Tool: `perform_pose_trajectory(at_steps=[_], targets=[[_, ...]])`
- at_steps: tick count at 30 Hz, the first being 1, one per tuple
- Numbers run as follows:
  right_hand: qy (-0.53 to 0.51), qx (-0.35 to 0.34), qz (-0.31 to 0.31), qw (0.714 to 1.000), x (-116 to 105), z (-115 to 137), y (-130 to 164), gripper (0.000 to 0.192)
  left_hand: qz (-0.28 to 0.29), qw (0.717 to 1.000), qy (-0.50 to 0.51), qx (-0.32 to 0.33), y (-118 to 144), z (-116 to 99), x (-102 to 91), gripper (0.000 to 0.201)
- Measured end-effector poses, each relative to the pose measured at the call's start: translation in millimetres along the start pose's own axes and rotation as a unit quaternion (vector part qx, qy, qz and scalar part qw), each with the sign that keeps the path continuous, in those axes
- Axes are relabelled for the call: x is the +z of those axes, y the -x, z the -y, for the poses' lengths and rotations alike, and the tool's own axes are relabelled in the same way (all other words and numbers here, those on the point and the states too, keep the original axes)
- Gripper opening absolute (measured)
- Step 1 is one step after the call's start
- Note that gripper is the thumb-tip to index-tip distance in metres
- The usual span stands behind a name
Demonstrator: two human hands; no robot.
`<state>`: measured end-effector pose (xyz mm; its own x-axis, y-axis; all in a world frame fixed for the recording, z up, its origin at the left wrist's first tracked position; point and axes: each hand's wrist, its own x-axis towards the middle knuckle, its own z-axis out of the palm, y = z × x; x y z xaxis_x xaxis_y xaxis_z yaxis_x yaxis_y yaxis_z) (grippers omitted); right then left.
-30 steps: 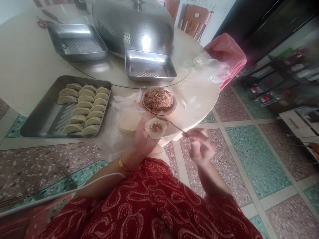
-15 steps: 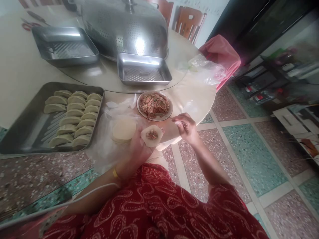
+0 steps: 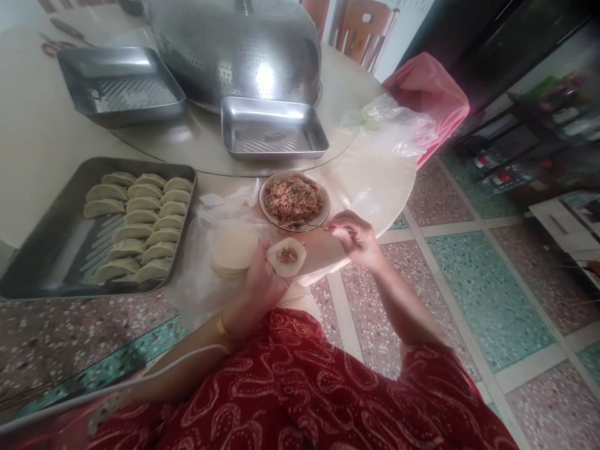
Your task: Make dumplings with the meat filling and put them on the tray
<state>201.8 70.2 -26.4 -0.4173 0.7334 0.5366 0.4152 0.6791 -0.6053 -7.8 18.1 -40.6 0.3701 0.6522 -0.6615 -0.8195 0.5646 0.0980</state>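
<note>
My left hand (image 3: 262, 275) cups a round dumpling wrapper (image 3: 300, 256) with a small heap of meat filling (image 3: 287, 255) in its middle. To the right, my right hand (image 3: 354, 237) is closed on the thin handle of a spoon, whose far end reaches the near rim of the bowl and is hard to make out. That bowl (image 3: 327, 215) holds minced filling flecked with green. Left of my left hand, a stack of wrappers (image 3: 234, 249) lies on a clear plastic bag (image 3: 187, 275). Folded dumplings (image 3: 140, 217) sit in rows in a large metal tray (image 3: 60, 250).
Two smaller metal trays, one at the left (image 3: 117, 112) and one in the middle (image 3: 276, 154), stand behind. A big perforated steamer (image 3: 234, 56) is at the back. A plastic bag (image 3: 398, 122) and a pink-covered chair (image 3: 435, 94) are at the right. Scissors (image 3: 51, 47) lie far left.
The spoon has drawn back toward the near edge of the bowl, with my right hand slightly lower. My left hand still holds the filled wrapper. The view has shifted a little.
</note>
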Motion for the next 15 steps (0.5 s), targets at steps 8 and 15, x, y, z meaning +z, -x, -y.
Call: perform_pose_trajectory(at_steps=[8, 15], targets=[[-0.102, 0.150, -0.155, 0.971, 6.9, 10.1, 20.7, 0.024, -0.010, 0.999, 0.030, -0.002, -6.8, -1.2, 10.5, 0.059], [-0.087, 0.053, -0.068, 0.992, 4.1, 38.9, 40.4, 0.015, 0.051, 0.998, 0.007, 0.026, -2.9, 0.2, 1.6, 0.065]])
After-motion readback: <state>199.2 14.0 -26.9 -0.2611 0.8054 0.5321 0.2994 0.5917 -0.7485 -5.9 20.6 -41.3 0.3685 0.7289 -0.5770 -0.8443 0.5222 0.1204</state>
